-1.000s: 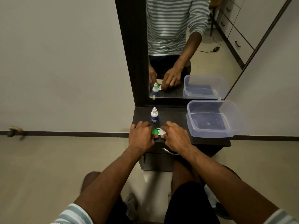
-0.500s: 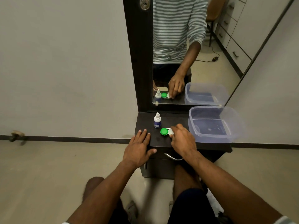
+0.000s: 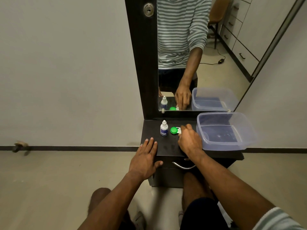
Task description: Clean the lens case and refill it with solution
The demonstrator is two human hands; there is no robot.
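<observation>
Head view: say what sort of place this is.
Probably a bedroom or dressing corner at home: a tall mirror in a dark frame stands over a small dark vanity cabinet, and the mirror reflects a drawer unit and tiled floor.

**Lens case and solution side by side**

A white lens case (image 3: 176,130) lies flat on the dark worktop (image 3: 167,146), its green cap (image 3: 174,130) screwed on at the left end, the right end hidden. Just left stands a small white solution bottle (image 3: 164,128), upright, capped, blue-labelled.
</observation>
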